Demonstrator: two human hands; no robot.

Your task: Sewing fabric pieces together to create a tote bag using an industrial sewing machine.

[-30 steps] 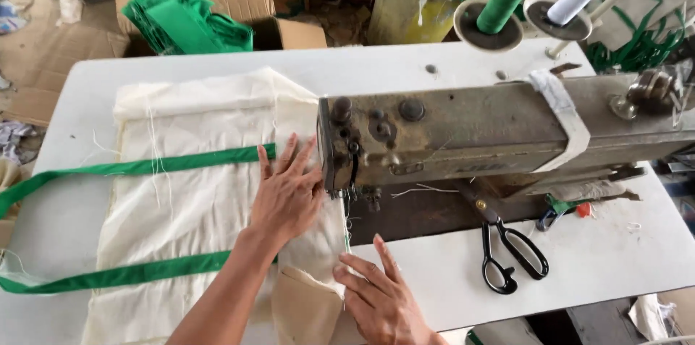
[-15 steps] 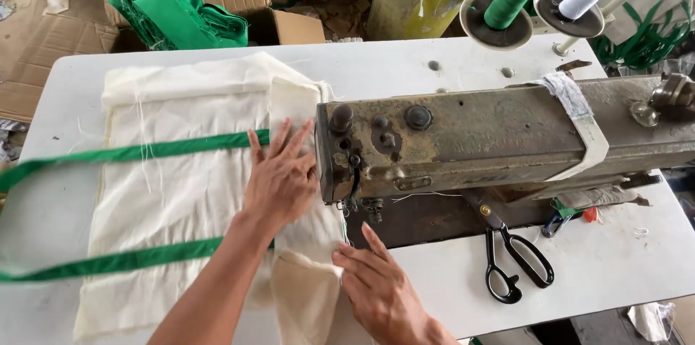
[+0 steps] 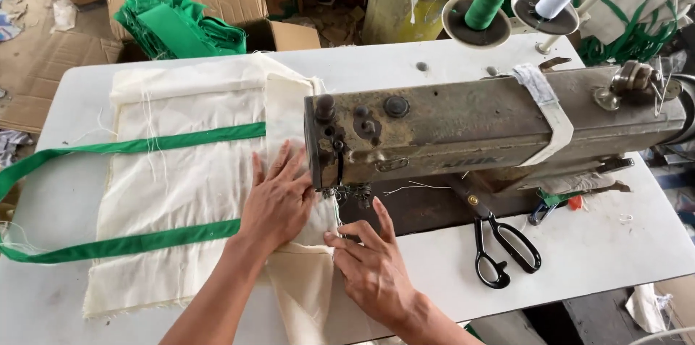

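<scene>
we see our left hand (image 3: 279, 200) pressed flat on the cream cloth bag panel (image 3: 181, 178), fingers spread wide and gripping nothing, just left of the presser foot and needle (image 3: 346, 189) of the old sewing machine (image 3: 463, 124). our right hand (image 3: 373, 269) lies near the table's (image 3: 615, 258) front edge, fingers loosely extended, the fingertips pinning the folded edge of the cloth just below the needle; it clasps nothing either. the panel lies across the left half of the table, its right edge tucked under the machine head, with the green straps (image 3: 130, 146) running off to the left. we judge the main risk to be the fingertips: both hands sit very close to the needle, so a sudden feed could draw a finger under it. the fold could also slip from under the right fingers and the seam wander, and the loose threads on the cloth might snag. the black scissors (image 3: 503, 251) lie well to the right, apart from the hands. against the earlier frame, the left hand sits in much the same spot, while the right hand has crept further towards the needle.
</scene>
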